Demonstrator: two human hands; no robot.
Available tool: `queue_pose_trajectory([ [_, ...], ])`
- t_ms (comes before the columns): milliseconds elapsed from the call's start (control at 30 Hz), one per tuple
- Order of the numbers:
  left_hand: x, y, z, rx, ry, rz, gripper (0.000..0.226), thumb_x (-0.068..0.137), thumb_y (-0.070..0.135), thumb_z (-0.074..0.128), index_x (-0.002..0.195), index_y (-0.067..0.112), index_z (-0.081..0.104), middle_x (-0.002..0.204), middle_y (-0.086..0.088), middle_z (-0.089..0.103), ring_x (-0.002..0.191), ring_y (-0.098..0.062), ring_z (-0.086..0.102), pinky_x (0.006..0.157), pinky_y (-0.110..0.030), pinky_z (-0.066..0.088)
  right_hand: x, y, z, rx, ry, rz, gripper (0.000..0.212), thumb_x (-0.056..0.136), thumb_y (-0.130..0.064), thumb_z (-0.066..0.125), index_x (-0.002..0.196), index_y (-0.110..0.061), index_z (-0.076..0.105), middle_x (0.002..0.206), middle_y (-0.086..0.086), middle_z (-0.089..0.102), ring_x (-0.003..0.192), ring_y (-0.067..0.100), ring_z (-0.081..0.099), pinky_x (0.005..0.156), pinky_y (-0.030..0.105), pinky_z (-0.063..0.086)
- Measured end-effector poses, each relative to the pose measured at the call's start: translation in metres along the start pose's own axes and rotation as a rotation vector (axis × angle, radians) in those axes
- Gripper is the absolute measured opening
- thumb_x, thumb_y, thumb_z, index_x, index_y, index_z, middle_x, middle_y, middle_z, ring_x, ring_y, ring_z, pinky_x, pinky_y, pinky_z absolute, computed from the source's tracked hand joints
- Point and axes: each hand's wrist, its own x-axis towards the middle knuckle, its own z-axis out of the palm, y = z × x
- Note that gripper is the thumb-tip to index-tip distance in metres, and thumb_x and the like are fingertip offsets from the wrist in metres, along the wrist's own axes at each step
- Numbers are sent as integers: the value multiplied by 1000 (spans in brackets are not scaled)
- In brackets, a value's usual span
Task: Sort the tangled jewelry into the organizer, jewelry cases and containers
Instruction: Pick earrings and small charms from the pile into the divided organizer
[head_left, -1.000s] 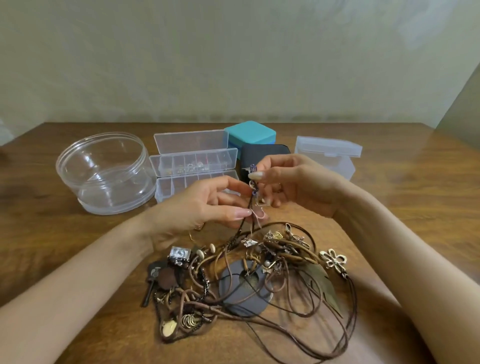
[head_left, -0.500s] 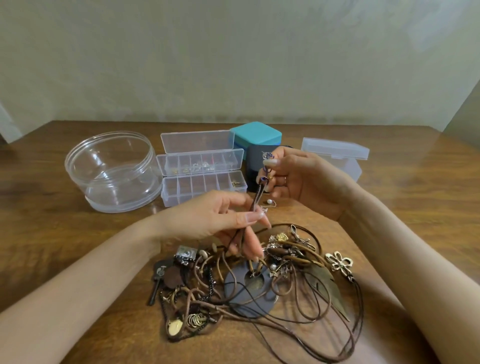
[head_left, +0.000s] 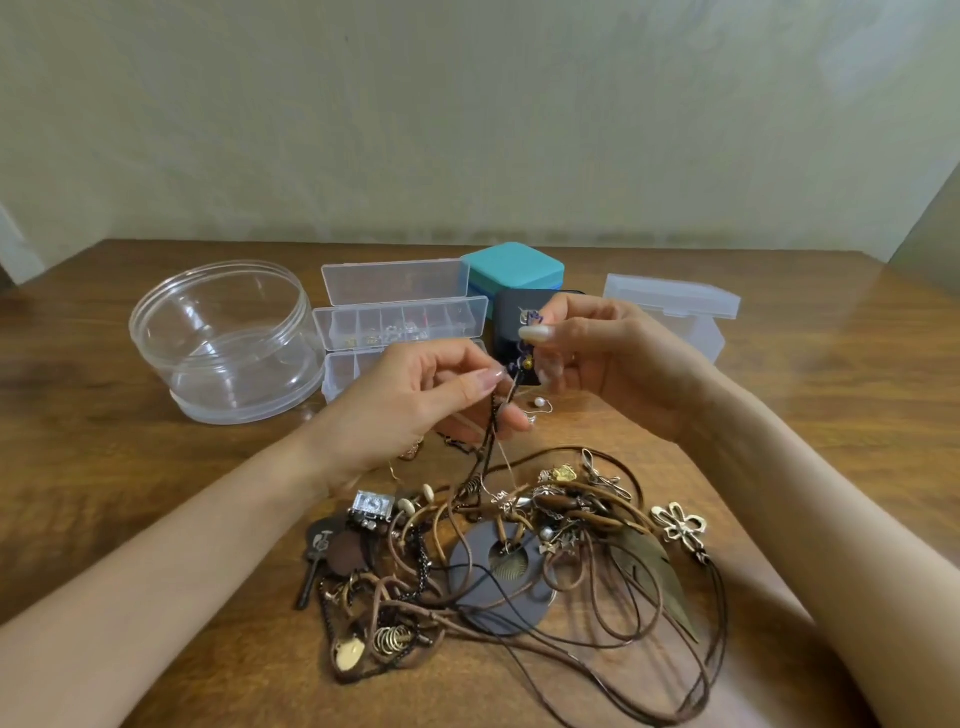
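A brown wooden desk (head_left: 831, 415) with streaky grain fills the lower half. A pale, faintly patterned wall (head_left: 467, 130) rises behind it at twelve o'clock.

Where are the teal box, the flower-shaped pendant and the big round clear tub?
teal box (head_left: 514, 266): head view, on its lid.
flower-shaped pendant (head_left: 678, 524): head view, middle of the flower.
round clear tub (head_left: 234, 401): head view, front wall near the base.

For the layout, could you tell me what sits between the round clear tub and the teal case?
The clear compartment organizer, lid open, in the head view.
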Motion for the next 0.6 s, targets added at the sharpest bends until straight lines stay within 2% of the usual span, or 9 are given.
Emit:
queue_pose_trajectory([
  [133,0,-1,0,-14,53,7,9,92,13,49,91,10,57,84,-6,74,86,-20,71,81,-32,57,1,-1,-1,23,-10,11,8,73,-15,64,73,-10,57,58,2,54,50,10,53,48,18,46],
  [333,-1,3,3,-98,6,-25,8,90,16,49,91,9,53,90,-9,74,86,-17,70,73,-27,56,1,0,-2,-3,-52,2,12,80,-17,66,78,-9,56,49,-2,52,40,8,47,41,16,39],
  [467,0,2,5,-226,6,-65,26,79,25,57,99,9,54,87,-10,73,81,-19,69,63,-21,55,1,2,0,-17,-63,4,11,79,-17,64,79,-9,56,52,-2,53,45,8,48,48,18,39],
  [600,1,-1,3,-201,44,-39,21,78,21,60,94,8,60,79,-6,73,75,-14,68,58,-18,53,0,1,2,17,-106,35,11,79,-15,58,84,-7,53,54,-7,51,48,5,49,56,22,45],
])
